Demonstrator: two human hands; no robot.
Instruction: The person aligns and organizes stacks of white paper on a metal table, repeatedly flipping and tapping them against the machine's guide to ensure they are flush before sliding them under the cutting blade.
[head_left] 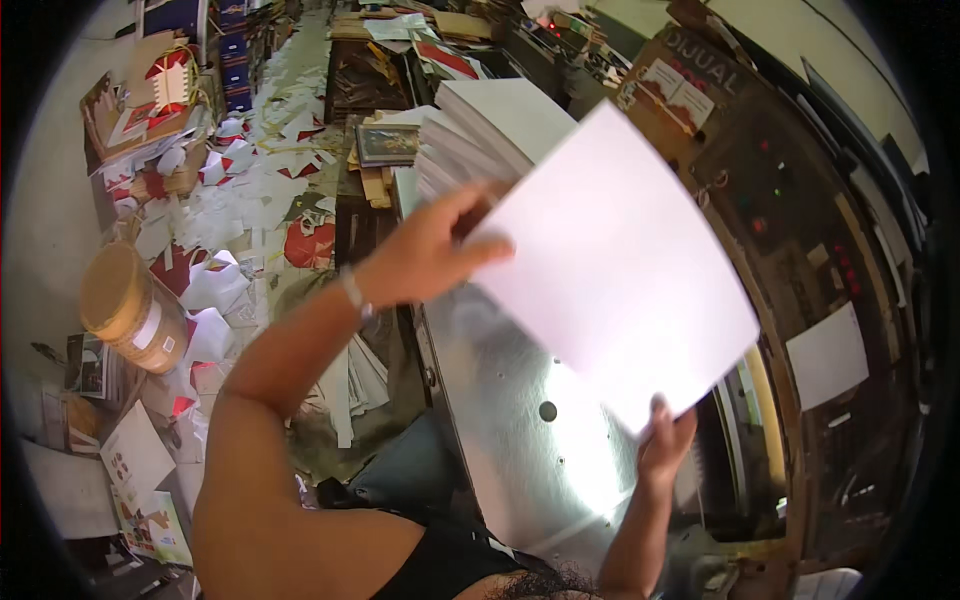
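A blank white sheet of paper (620, 250), perhaps several sheets together, is held up in both my hands above a shiny metal table (500, 370). My left hand (435, 245) grips its left edge, thumb on top and fingers curled underneath, partly hidden. At the near corner my right hand (667, 440) pinches the paper, with the thumb on its upper face. Behind the paper rises a tall, uneven stack of white paper (510, 115), partly covered by the raised sheet.
Paper scraps (215, 280) litter the floor on the left, around a lidded tub (135, 305). A dark machine panel (780, 200) with small lights stands along the right, with a white sheet (828, 355) on it. Cardboard pieces (375, 185) lie beside the stack.
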